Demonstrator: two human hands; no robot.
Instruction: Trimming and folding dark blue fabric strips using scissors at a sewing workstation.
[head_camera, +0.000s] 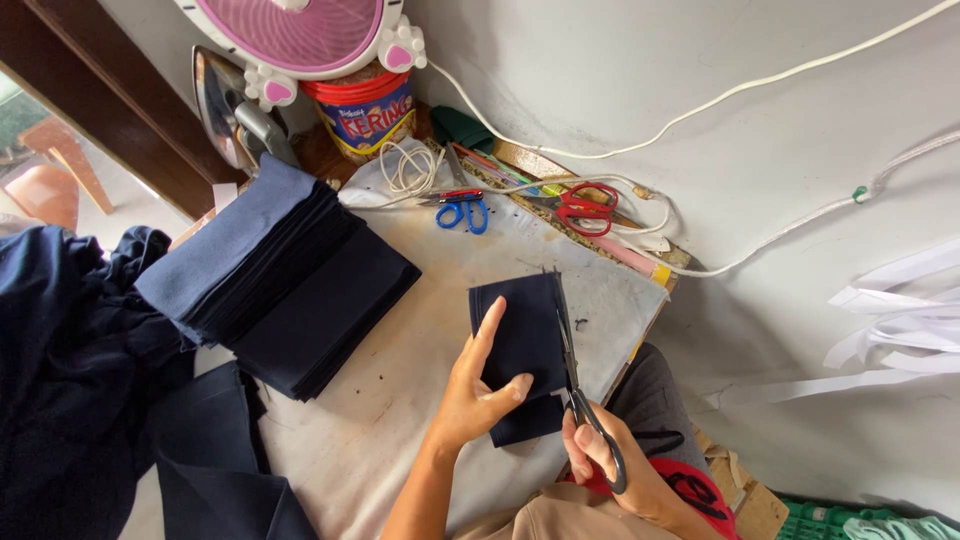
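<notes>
A dark navy fabric piece (515, 330), roughly rectangular and folded flat, is held up just above the desk near its front right corner, lower end overlapping a second dark layer. Its right edge is met by scissors (578, 375) with dark handles and long metal blades, blades pointed away toward the far edge, slightly parted along the cloth edge. The handles are seen at the near end.

The cloth piece (520, 335) is navy, as is the stack (290, 290) (its top layer a paler slate blue). Three scissors: black (585, 400), blue-handled (462, 212), red-handled (585, 207). The fan (310, 35) is pink and white, the tub (365, 110) red-lidded, the cords (700, 105) white.
</notes>
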